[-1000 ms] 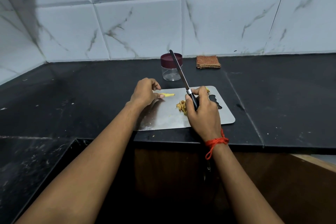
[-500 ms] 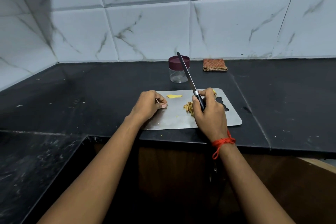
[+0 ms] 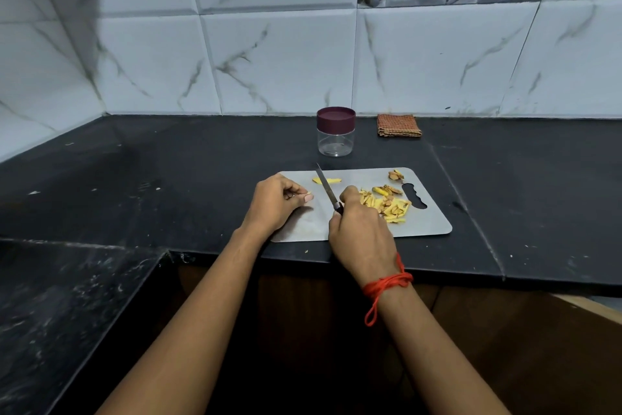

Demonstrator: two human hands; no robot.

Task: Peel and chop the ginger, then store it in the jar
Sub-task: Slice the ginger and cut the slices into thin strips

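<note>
A steel cutting board [image 3: 427,222] lies at the front edge of the black counter. A pile of yellow ginger strips [image 3: 387,204] with brown peel scraps sits on its right half, and one ginger slice [image 3: 328,180] lies near its far edge. My right hand [image 3: 356,233] grips a knife [image 3: 326,190] by the handle, blade low over the board and pointing away. My left hand [image 3: 279,202] rests curled on the board's left end, pinching a tiny pale bit at the fingertips. A clear jar [image 3: 336,132] with a maroon lid stands closed behind the board.
A folded orange checked cloth [image 3: 399,125] lies against the tiled wall to the right of the jar. The black counter [image 3: 168,179] wraps round to the left in a corner. Below the front edge are dark wooden cabinets.
My right hand has shifted left and lowered the knife blade toward the board, uncovering the ginger pile. My left hand has drawn back a little from the single slice. The camera has tilted.
</note>
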